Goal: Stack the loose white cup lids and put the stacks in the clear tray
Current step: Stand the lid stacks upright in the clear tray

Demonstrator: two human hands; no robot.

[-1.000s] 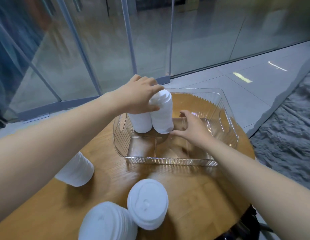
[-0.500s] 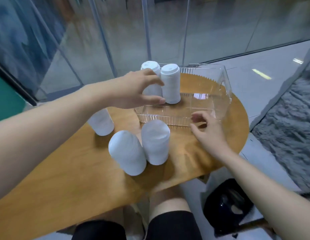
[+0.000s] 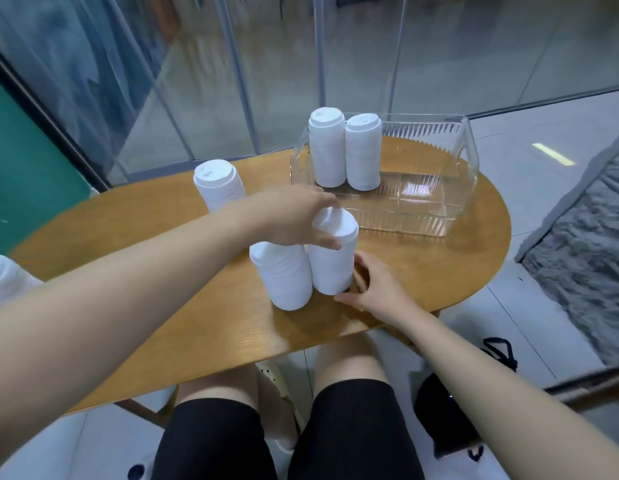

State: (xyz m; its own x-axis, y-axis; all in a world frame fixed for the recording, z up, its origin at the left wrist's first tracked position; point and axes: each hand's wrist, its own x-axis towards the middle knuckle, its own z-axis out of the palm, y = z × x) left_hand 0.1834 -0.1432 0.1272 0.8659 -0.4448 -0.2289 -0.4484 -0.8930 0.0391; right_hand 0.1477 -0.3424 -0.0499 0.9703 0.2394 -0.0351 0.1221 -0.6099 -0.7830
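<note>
White stack (image 3: 332, 258), upright near table (image 3: 162, 323) front edge: top gripped by left hand (image 3: 290, 220); base touched by right hand (image 3: 377, 292), fingers loosely open; tray (image 3: 422, 216) beyond.

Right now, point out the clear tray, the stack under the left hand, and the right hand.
clear tray (image 3: 471, 157): head view, right end wall.
stack under the left hand (image 3: 332, 268): head view, side of the stack.
left hand (image 3: 294, 216): head view, back of hand.
right hand (image 3: 377, 292): head view, back of hand.

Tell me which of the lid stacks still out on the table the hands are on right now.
The right-hand stack of the touching pair near the table's front edge: the left hand grips its top, the right hand is at its base. Its neighbour and the far-left stack are ungripped.
</note>
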